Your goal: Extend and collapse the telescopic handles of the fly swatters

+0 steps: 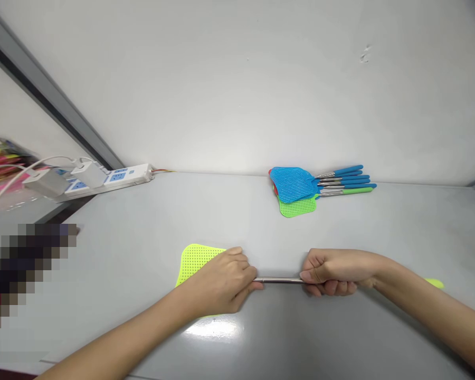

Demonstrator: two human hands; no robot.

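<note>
A yellow-green fly swatter (198, 259) with a perforated head and a shiny metal rod lies across both my hands, just above the grey table. My left hand (229, 279) is closed round the neck, where the head meets the rod, and covers part of the head. Farther right, my right hand (328, 274) grips the rod between thumb and curled fingers. A short stretch of bare rod shows between the two hands. The yellow-green handle end sticks out beyond my right forearm, which hides most of the handle.
Blue and green fly swatters (295, 184) lie stacked by the wall, handles to the right, with a bit of red underneath. At the left, a white power strip (130, 174) holds plugged-in adapters with cables. Colourful packaged items (8, 169) sit beyond the frame post.
</note>
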